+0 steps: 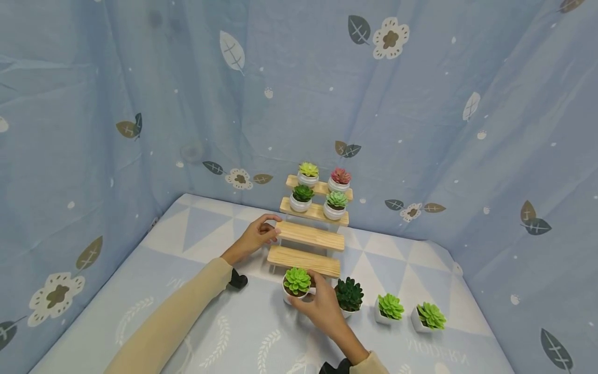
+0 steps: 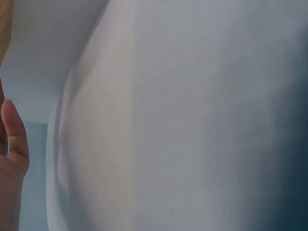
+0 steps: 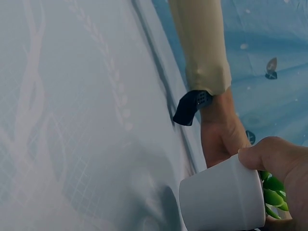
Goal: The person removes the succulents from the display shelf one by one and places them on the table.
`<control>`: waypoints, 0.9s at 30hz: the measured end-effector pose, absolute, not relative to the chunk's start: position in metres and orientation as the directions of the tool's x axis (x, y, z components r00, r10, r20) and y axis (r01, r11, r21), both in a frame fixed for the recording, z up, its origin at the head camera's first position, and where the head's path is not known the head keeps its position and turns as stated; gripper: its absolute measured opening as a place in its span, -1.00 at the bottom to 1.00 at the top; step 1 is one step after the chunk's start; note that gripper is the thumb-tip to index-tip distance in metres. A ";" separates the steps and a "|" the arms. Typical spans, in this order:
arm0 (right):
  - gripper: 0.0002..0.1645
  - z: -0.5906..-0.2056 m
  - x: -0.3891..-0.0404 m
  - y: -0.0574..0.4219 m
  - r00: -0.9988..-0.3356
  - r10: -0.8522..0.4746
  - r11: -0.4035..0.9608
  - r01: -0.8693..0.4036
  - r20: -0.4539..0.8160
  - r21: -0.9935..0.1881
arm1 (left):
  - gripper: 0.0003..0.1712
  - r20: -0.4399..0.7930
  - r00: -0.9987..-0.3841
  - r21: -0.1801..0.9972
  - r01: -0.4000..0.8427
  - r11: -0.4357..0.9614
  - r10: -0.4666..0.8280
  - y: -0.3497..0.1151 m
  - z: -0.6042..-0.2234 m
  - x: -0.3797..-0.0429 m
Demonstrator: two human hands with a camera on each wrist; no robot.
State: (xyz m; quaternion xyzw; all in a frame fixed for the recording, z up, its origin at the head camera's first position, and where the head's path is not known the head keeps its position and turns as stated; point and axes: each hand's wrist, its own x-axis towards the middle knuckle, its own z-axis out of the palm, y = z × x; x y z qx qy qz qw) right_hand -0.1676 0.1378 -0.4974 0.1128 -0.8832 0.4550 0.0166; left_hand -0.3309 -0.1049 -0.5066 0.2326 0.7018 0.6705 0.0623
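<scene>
My right hand (image 1: 322,306) grips a white pot with a bright green succulent (image 1: 297,281) by its rim, in front of the lowest step of a wooden plant stand (image 1: 304,261). In the right wrist view, the white pot (image 3: 221,195) is tilted over the cloth, thumb at its rim and green leaves showing beyond. My left hand (image 1: 256,236) holds the left end of the stand's second step from the bottom, fingers bent about the edge. The left wrist view catches only part of that hand (image 2: 14,144) and a sliver of wood (image 2: 5,29).
Four potted succulents fill the upper two steps, a red one (image 1: 340,177) at top right. Right of the stand are a dark green succulent (image 1: 349,294) and two light green ones (image 1: 390,306) in white pots. A patterned cloth (image 1: 201,291) covers the table; blue curtains (image 1: 289,104) surround it.
</scene>
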 end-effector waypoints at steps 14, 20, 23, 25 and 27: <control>-0.07 -0.502 -0.168 0.139 -0.969 -0.208 0.548 -0.228 0.133 -0.805 | -0.48 0.235 -0.885 0.962 0.270 0.032 0.403 -0.105 -0.517 -0.340; -0.07 -0.503 -0.169 0.139 -0.968 -0.210 0.550 -0.235 0.140 -0.801 | -0.41 0.240 -0.881 0.960 0.278 0.037 0.407 -0.106 -0.517 -0.342; -0.07 -0.504 -0.170 0.138 -0.967 -0.210 0.555 -0.237 0.140 -0.797 | -0.41 0.244 -0.882 0.960 0.280 0.031 0.403 -0.107 -0.518 -0.342; -0.07 -0.505 -0.169 0.138 -0.968 -0.209 0.551 -0.236 0.141 -0.800 | -0.42 0.249 -0.881 0.958 0.284 0.029 0.402 -0.107 -0.518 -0.341; -0.06 -0.506 -0.168 0.138 -0.969 -0.203 0.555 -0.230 0.138 -0.800 | -0.44 0.249 -0.879 0.959 0.283 0.025 0.407 -0.107 -0.518 -0.340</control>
